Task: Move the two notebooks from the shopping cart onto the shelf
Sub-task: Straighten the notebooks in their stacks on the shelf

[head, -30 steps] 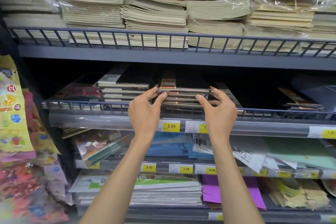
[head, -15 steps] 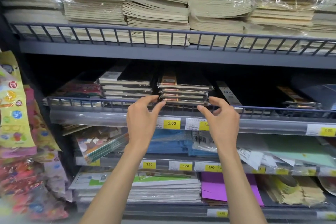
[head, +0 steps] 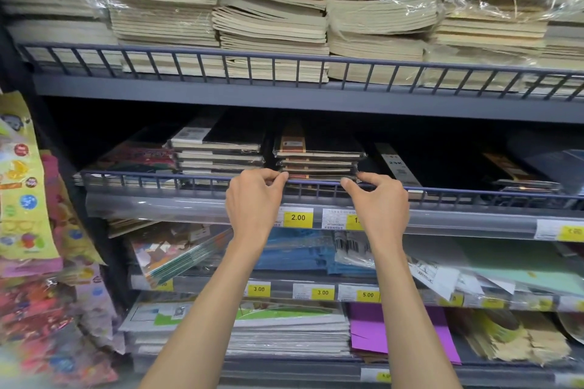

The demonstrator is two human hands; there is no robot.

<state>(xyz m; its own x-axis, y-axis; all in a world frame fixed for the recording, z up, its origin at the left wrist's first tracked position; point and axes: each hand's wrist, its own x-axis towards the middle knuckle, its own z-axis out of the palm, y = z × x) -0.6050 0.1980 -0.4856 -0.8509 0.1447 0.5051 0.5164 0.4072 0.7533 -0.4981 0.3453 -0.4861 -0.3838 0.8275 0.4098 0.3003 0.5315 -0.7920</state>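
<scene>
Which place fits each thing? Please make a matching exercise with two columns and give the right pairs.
Things:
1. cream exercise books
2. black notebook stack
3. purple paper
4. yellow sticker pack

Places:
A. hanging at the far left
B. top shelf
C. bottom shelf
D. middle shelf, just above both hands

Pairs: 1-B, 2-D, 3-C, 4-A
</scene>
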